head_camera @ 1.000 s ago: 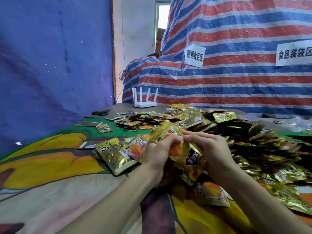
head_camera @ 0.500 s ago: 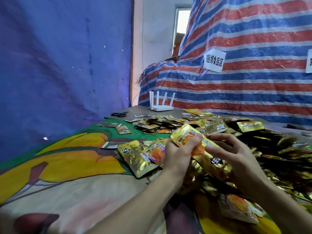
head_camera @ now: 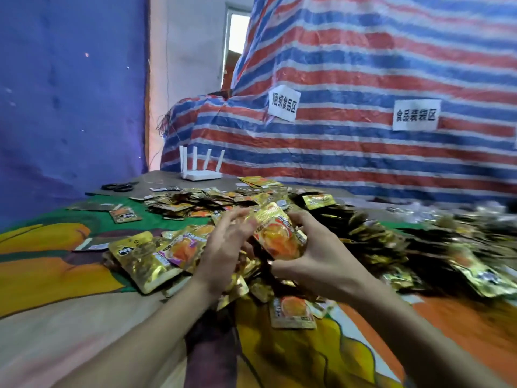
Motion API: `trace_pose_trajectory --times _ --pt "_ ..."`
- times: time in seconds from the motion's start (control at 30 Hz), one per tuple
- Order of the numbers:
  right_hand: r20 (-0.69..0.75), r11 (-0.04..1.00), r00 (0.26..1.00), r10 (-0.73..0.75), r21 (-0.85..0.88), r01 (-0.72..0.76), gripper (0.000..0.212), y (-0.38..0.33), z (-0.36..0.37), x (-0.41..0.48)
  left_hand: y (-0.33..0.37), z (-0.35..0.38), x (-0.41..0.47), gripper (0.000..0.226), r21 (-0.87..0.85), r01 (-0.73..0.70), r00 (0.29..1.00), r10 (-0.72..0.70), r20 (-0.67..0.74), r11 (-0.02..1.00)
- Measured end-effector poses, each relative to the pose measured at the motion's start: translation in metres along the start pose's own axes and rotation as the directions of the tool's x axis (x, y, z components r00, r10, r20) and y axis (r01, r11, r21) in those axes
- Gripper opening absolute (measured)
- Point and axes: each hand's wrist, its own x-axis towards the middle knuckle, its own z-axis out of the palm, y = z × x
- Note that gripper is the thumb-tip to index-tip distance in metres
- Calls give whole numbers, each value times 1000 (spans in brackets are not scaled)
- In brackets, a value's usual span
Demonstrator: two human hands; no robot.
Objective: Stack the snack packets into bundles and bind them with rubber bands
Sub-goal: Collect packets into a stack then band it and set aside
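A white router [head_camera: 200,175] (four antennas up) stands near black scissors [head_camera: 119,187], before a striped tarp [head_camera: 363,65].

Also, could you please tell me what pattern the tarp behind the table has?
The tarp has red, blue and white stripes, seen best in the head view.

Left hand [head_camera: 226,247] reaches with straight fingers; right hand [head_camera: 321,256] curls its fingers, gripping.

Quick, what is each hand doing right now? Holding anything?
Left hand: open, blurred, fingers straight against the snack packets.
Right hand: gripping those snack packets, fingers curled round them.
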Motion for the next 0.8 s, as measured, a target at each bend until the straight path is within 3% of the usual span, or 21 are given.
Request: trace_pose_trajectory --times 0.1,0.2,0.33,0.43,0.5,0.57,0.63,0.73,0.8 --pt "30 995 995 98 -11 -98 86 13 -35 -16 -2 2 -5 19 138 -172 985 171 22 975" --pt "6 979 980 199 -56 -198 80 29 -63 -30 -7 6 -12 39 294 -255 966 232 111 921" --pt "-53 960 960 275 -33 -276 74 42 -81 -41 -10 11 -17 36 354 -311 949 266 170 882" --pt "-54 971 970 238 -13 -239 71 35 -74 -34 -9 13 -15 32 220 -185 982 187 13 958" --pt "-74 987 986 146 -51 -150 70 21 -62 -16 -3 12 -9 30 95 -35 988 49 -148 995" --pt "-93 988 995 43 -143 -56 73 5 -45 11 3 5 1 26 -74 162 944 -176 -279 984" --pt "-77 966 996 -44 -256 23 73 -12 -23 42 10 -6 8 21 -216 268 885 -329 -330 939" --pt "-23 964 997 -74 -257 65 76 -31 18 80 14 -29 14 24 -158 262 902 -300 -311 952" --pt "21 938 995 -101 -331 102 63 -38 43 97 15 -47 16 28 -83 253 921 -266 -284 964"
